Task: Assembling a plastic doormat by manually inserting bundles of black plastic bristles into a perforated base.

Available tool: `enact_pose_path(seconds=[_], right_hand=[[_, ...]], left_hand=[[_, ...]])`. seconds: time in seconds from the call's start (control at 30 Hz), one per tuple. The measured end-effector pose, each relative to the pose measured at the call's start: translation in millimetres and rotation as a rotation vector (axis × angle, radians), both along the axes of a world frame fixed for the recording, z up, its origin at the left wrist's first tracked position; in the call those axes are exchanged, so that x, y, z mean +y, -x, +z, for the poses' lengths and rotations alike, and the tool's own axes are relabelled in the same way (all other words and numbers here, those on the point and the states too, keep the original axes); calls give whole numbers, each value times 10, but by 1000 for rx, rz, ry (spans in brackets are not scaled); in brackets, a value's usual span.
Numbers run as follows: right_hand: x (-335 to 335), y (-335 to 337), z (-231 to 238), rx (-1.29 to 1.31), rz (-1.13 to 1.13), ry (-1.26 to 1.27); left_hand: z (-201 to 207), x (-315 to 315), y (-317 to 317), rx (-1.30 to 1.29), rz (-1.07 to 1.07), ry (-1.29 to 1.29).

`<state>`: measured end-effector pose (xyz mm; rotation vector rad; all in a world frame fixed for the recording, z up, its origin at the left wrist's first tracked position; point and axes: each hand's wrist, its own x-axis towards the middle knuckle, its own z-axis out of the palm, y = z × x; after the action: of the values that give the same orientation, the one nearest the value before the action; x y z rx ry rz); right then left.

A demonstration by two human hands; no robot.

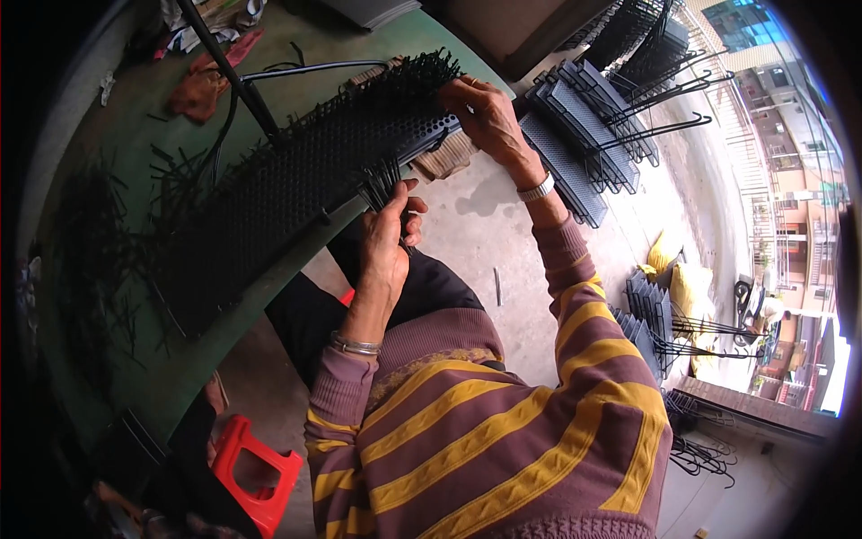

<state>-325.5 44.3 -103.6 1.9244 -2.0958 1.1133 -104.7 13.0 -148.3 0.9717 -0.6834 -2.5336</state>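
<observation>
A long black perforated panel [296,180] lies slantwise on the green table, with a dense fringe of short black strips [413,79] standing along its far edge. My left hand [388,226] is closed around a bundle of thin black strips [381,182] just off the panel's near edge. At the panel's right end my right hand [485,115] has its fingers pinched together against the fringe. Whatever lies between those fingertips is too small and dark to make out.
Loose black strips [99,225] are heaped on the green table [260,269]. A dark metal rod [229,67] rises beside the panel. Black perforated panels with wire hooks [593,126] are stacked on the floor to the right. A red plastic stool [256,476] stands at lower left.
</observation>
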Motion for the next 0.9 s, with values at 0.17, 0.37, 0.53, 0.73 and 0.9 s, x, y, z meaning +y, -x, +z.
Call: enact_pose_path(seconds=[0.17,0.37,0.53,0.73,0.9], right_hand=[[-58,-187,-92,166,-187,99],[-101,-255,-133,63,-389,-2],[-72,-299,-188,219,-379,-1],[98,-604,-36,-32,-298,-11],[264,-695,7,-749,49,-258]], left_hand=[[3,6,-13,9,3,12],[48,23,-8,1,9,27],[72,21,-17,3,42,31],[126,24,-16,-18,31,75],[112,71,-10,-31,-13,113]])
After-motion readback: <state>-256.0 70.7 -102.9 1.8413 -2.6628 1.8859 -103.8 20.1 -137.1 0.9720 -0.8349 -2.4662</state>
